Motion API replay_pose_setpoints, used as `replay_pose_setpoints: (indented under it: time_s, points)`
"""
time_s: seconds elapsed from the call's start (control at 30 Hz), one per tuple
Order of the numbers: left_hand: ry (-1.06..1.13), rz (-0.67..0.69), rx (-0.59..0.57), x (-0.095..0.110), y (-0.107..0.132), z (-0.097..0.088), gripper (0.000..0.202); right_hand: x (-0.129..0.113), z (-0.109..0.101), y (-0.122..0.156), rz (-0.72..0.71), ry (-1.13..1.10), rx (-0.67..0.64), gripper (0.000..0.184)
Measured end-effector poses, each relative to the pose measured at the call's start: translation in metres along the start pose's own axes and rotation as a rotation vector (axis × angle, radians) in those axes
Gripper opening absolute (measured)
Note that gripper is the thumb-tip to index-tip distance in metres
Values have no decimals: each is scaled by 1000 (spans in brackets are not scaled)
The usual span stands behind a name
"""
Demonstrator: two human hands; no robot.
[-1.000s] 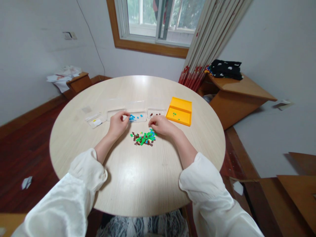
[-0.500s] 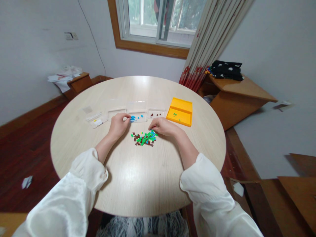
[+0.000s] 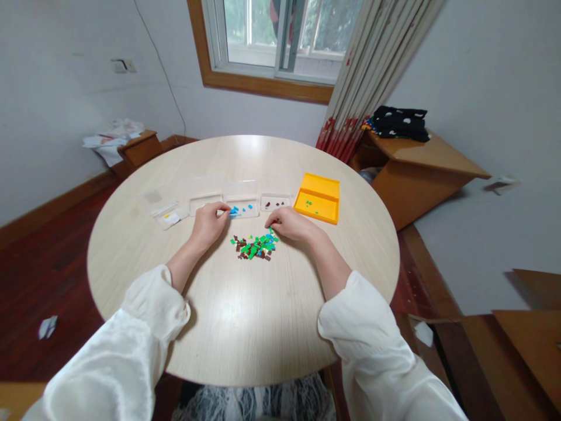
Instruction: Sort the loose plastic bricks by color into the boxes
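Observation:
My left hand [image 3: 210,222] is closed in a pinch at the left end of a clear plastic box [image 3: 252,214] that holds several small blue bricks [image 3: 243,209]. Whether a piece is between its fingertips cannot be made out. On the table, a loose pile of small building bricks [image 3: 254,248] mixes green, brown, blue and a few yellow pieces. At the pile's upper right edge, my right hand [image 3: 287,223] points its bunched fingers down, just above some green and blue pieces. What those fingers pinch, if anything, is hidden.
Another clear box [image 3: 276,202] contains a few brown bricks. A yellow open case [image 3: 316,199] has several green bits inside. Left of these sit a clear box [image 3: 193,204] and a small clear bag [image 3: 170,216] with a yellow piece. Everything rests on a round wooden table [image 3: 245,316].
My right hand has lifted slightly away from the pile's upper edge. The left hand stays nearly in place at the blue bricks' box. The whole view has shifted a little.

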State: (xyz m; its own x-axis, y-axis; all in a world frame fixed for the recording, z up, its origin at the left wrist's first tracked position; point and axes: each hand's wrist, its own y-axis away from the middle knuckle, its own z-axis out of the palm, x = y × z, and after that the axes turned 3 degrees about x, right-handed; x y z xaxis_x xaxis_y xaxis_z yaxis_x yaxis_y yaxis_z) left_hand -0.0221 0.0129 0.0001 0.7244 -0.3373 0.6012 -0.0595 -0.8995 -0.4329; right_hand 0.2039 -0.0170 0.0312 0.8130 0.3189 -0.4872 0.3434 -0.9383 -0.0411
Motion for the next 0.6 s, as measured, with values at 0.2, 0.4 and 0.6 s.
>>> replay_pose_setpoints:
  time_s: [0.2, 0.4, 0.6]
  points:
    - [8, 11, 7, 2, 1, -1, 19, 5, 2, -2, 6, -30, 35, 29]
    - [8, 13, 9, 4, 2, -1, 20, 7, 3, -3, 7, -34, 43, 22]
    - [28, 4, 21, 8, 4, 0, 20, 2, 2, -1, 4, 9, 48, 17]
